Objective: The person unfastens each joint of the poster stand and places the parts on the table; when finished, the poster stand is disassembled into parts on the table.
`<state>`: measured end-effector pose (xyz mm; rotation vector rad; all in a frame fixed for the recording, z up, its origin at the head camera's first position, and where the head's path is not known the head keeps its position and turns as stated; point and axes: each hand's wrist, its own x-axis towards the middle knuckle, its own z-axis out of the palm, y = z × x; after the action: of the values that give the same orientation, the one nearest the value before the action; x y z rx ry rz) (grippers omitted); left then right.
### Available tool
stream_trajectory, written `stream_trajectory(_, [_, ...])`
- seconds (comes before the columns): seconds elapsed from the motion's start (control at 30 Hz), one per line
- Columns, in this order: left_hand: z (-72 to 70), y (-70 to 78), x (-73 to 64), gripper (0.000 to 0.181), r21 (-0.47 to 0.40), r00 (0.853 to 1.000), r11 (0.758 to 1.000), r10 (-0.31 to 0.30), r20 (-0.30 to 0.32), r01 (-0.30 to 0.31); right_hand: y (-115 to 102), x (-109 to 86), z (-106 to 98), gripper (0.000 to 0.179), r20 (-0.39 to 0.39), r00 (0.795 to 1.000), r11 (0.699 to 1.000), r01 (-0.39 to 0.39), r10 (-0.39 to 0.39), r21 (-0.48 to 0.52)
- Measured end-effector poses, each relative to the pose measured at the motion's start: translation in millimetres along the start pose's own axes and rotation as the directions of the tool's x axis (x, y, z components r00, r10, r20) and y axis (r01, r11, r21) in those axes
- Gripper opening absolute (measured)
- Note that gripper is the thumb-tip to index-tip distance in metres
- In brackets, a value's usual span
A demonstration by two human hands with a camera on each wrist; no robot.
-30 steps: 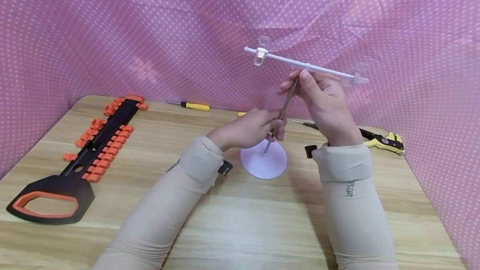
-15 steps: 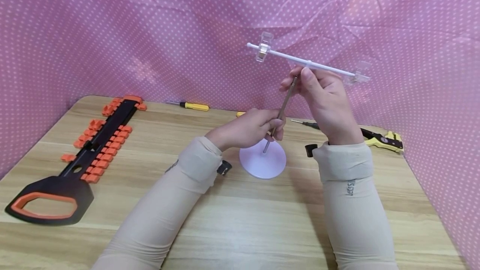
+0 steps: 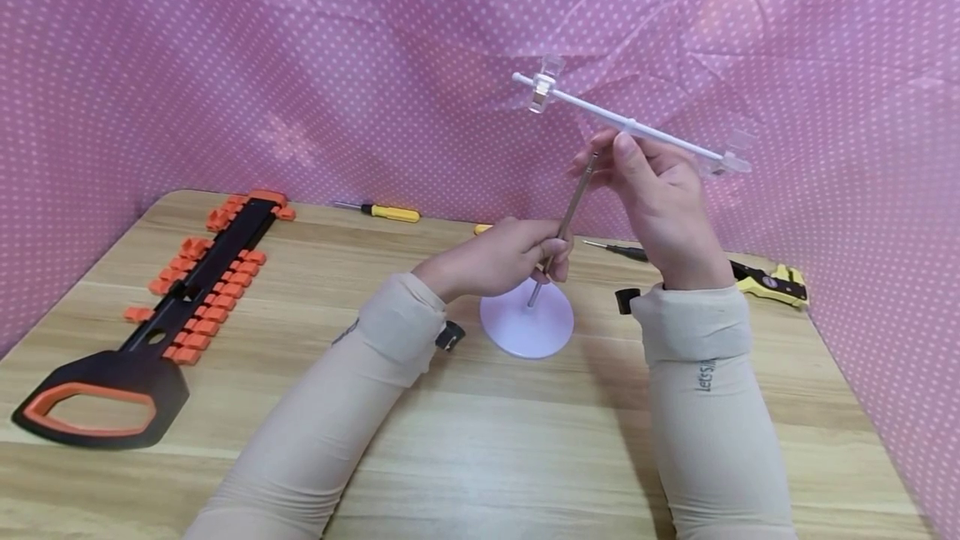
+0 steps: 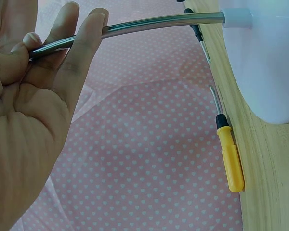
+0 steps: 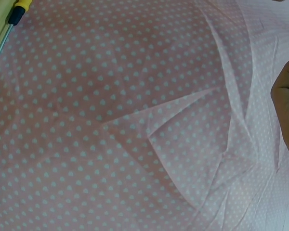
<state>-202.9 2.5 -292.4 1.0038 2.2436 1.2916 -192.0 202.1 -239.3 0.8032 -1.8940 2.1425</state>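
My left hand [image 3: 498, 257] pinches a thin metal rod [image 3: 573, 202] between thumb and fingers. The rod rises from a round white base [image 3: 517, 327] on the table, and the left wrist view shows its lower end in the base's white collar [image 4: 237, 18]. Above, my right hand [image 3: 660, 198] pinches a slim white crossbar [image 3: 588, 108] at its middle. One clear clip [image 3: 542, 90] sits near the bar's left end, another [image 3: 731, 158] near its right end. The rod's bare tip shows just left of my right thumb, below the bar. In the right wrist view only a sliver of hand appears.
A black rack [image 3: 202, 282] with orange clips lies along the left side. Yellow-handled screwdrivers [image 3: 393, 212] lie at the back edge, by the pink dotted curtain [image 3: 375, 65]. A yellow-and-black hand tool [image 3: 780, 283] is behind my right wrist.
My right hand has shifted slightly right with the crossbar, whose left end now tilts higher. The left hand, rod and base look unmoved.
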Motion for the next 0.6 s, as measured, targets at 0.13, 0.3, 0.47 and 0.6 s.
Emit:
stream_trajectory(0.13, [0.0, 0.5, 0.0, 0.025, -0.002, 1.0, 1.0, -0.005, -0.001, 0.005, 0.0, 0.1, -1.9, 0.024, -0.025, 1.0, 1.0, 0.001, -0.001, 0.005])
stream_trajectory(0.3, [0.1, 1.6, -0.7, 0.024, -0.001, 1.0, 1.0, -0.004, -0.001, 0.004, -0.6, -0.3, -3.9, 0.022, -0.053, 0.999, 1.0, 0.001, 0.0, 0.014])
stream_trajectory(0.47, [0.1, 2.2, -0.6, 0.023, 0.001, 1.0, 1.0, 0.005, 0.0, -0.005, -0.4, 0.7, -10.0, 0.02, -0.058, 0.998, 1.0, 0.02, -0.021, -0.01])
stream_trajectory(0.6, [-0.1, 2.0, -0.9, 0.023, 0.006, 1.0, 1.0, 0.012, -0.001, -0.012, -2.2, 0.5, -18.2, 0.022, -0.057, 0.996, 0.997, 0.072, -0.074, -0.031])
